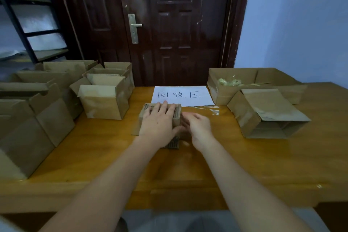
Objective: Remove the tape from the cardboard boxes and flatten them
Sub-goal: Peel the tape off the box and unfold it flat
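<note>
A small cardboard box (pixel 145 113) lies collapsed on the wooden table (pixel 105 149) just below a white paper sign (pixel 199 100). My left hand (pixel 160 122) presses flat on top of it, fingers straight and spread. My right hand (pixel 197 128) is at the box's right edge, blurred, its fingers loosely curled beside the cardboard; whether it holds anything I cannot tell. A strip of clear tape (pixel 211 109) lies on the table to the right of the box.
Several open cardboard boxes (pixel 101 100) crowd the table's left side. At the right stand a large open box (pixel 233 81) with crumpled tape inside and a box lying on its side (pixel 267 115). A dark door (pixel 177 24) stands behind the table.
</note>
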Available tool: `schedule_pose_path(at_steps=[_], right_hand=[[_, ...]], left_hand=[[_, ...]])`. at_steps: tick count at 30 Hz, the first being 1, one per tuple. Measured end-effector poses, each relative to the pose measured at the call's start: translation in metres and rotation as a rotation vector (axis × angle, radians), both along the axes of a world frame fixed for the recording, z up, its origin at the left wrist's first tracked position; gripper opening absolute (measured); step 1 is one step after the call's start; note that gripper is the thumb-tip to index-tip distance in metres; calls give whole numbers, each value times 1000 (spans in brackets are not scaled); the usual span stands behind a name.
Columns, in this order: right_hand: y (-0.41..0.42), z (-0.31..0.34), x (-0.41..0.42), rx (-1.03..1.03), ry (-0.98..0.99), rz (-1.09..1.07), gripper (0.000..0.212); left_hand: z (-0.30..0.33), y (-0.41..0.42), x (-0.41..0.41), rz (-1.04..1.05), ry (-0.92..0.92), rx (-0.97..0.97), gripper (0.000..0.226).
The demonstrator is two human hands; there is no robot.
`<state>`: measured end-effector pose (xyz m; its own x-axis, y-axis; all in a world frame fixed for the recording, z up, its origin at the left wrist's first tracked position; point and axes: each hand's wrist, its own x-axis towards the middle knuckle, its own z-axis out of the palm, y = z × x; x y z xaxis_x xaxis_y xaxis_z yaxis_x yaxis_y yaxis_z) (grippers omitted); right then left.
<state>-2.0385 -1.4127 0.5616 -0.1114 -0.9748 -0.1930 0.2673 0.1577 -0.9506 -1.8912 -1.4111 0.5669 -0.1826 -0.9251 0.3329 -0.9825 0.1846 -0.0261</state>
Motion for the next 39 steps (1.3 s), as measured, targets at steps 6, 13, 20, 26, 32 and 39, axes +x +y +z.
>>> schedule_pose_path(at_steps=[6,13,20,26,32,39], right_hand=[[1,-3,-10,-58,26,79,32],[-10,0,-8,-218,615,-76,21],[-6,-14,-10,-77,18,118,20],[-4,-8,-13,-19,-88,76,25],[-12,-10,-4,-132,695,-136,16],[-18,-20,0,-267,716,-71,16]], left_hand=[[2,-2,-3,10,-16,24,99],[4,3,-2,-2,-28,21,108],[8,7,-6,10,-15,36,103],[9,9,-6,9,-7,14,101],[8,8,-6,18,2,23,102],[4,4,-7,19,14,1,102]])
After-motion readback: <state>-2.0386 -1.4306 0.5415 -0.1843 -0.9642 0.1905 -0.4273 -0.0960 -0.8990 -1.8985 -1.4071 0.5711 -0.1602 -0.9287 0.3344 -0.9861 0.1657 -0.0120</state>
